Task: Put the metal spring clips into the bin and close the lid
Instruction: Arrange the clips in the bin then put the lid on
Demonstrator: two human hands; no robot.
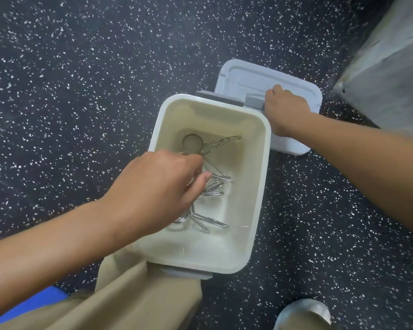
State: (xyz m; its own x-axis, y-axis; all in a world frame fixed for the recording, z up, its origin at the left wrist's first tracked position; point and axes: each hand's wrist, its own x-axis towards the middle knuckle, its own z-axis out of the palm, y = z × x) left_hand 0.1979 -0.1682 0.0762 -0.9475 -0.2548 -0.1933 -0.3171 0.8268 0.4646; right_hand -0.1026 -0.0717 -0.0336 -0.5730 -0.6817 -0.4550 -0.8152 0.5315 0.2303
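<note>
A white plastic bin (262, 177) stands open on the dark speckled floor. Several metal spring clips (215, 144) lie on its bottom. My left hand (157, 186) reaches down inside the bin over the clips, fingers curled; whether it grips a clip is hidden by the hand itself. The pale lid (243, 77) lies on the floor behind the bin's far right corner. My right hand (284, 108) grasps the lid's near edge beside a grey latch (254, 102).
My knee in tan trousers (134, 296) touches the bin's near side. A grey shoe tip (303, 313) shows at the bottom right. A grey slab (386, 67) rises at the upper right. A blue object (34, 303) sits at the lower left.
</note>
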